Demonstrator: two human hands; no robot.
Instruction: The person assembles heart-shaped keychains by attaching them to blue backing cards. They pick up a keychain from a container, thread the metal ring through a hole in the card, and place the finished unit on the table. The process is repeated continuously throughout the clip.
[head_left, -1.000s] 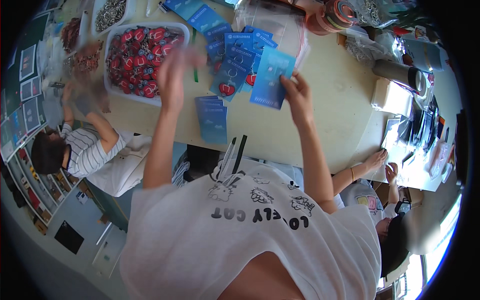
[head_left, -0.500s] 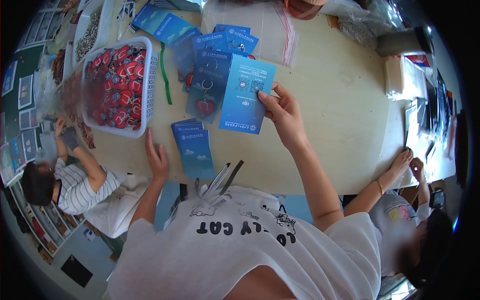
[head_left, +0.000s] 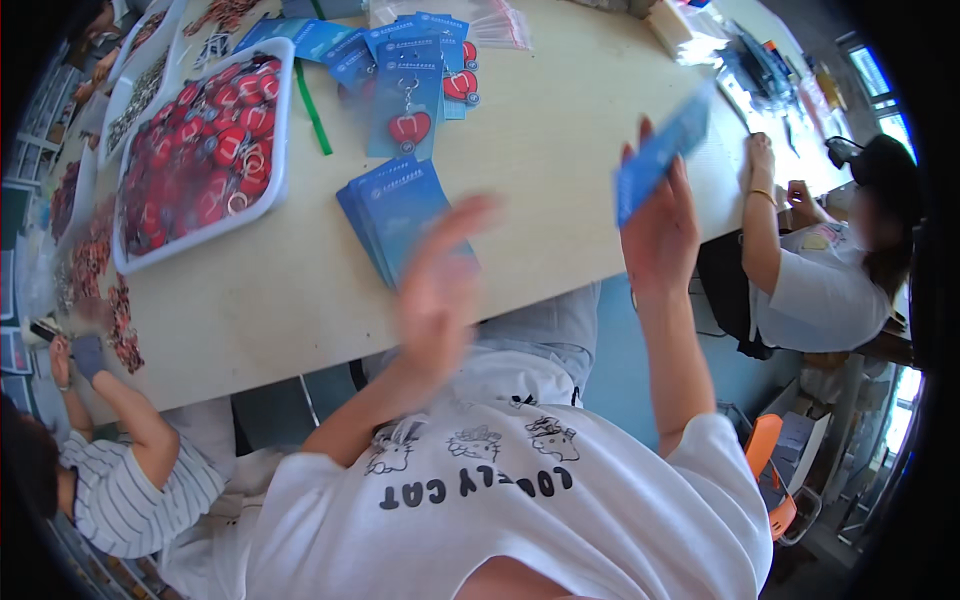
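My right hand [head_left: 662, 245] is raised over the table's right front edge. Its fingers grip a blue printed card [head_left: 660, 155], tilted and slightly blurred. My left hand [head_left: 440, 295], smeared by motion, hovers by the near end of a small stack of blue cards [head_left: 385, 200], with a finger stretched out and nothing visible in it. Beyond that stack lie several more blue cards. A keyring with a red heart-shaped charm [head_left: 409, 127] rests on one of them, and other red charms [head_left: 460, 85] show beside it.
A white basket [head_left: 285, 130] full of red charm keyrings stands at the left. Nearby lie a green strip [head_left: 313, 110], a tray of small metal parts [head_left: 135, 105] and clear plastic bags [head_left: 500, 25]. Co-workers sit left [head_left: 150, 490] and right [head_left: 830, 290].
My right hand has carried the card to the right and tilted it. My left hand has left the basket's side and moved right, near the card stack. The whole view has shifted.
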